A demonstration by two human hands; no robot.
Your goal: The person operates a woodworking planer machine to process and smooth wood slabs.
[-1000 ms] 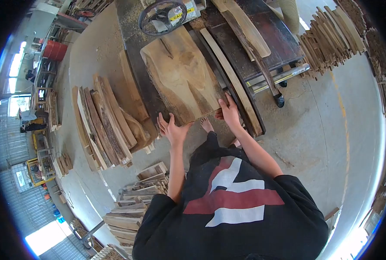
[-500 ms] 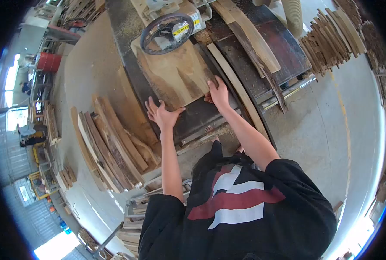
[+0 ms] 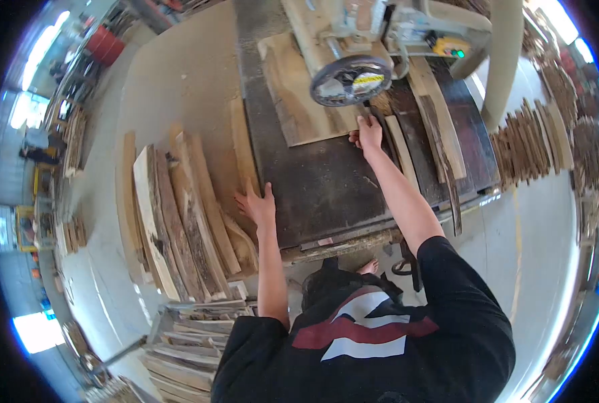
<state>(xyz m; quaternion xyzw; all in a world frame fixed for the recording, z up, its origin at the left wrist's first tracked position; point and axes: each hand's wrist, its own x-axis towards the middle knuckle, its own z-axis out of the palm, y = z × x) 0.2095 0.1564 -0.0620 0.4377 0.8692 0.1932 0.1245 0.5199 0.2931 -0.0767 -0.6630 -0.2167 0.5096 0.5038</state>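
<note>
A wide wooden board (image 3: 306, 111) lies on the dark machine table (image 3: 319, 188), partly under the machine with the black handwheel (image 3: 351, 80). At the board's near right corner is my right hand (image 3: 368, 136), its fingers bent against or just beside the edge; whether they grip it is hard to tell. My left hand (image 3: 257, 205) is off the board, fingers spread, over the table's left edge and holding nothing. A narrow wooden strip (image 3: 403, 151) lies to the right of my right hand.
Long rough planks (image 3: 185, 215) are stacked left of the table. More boards (image 3: 440, 121) lie on the table's right side. A hose (image 3: 504, 60) hangs at the upper right, near stacked wood (image 3: 531, 141). Slats (image 3: 185, 349) are piled at the lower left.
The board has moved away from me, further under the machine. My left hand has let go of it and moved back to the table's left edge. My right hand has stayed by its corner.
</note>
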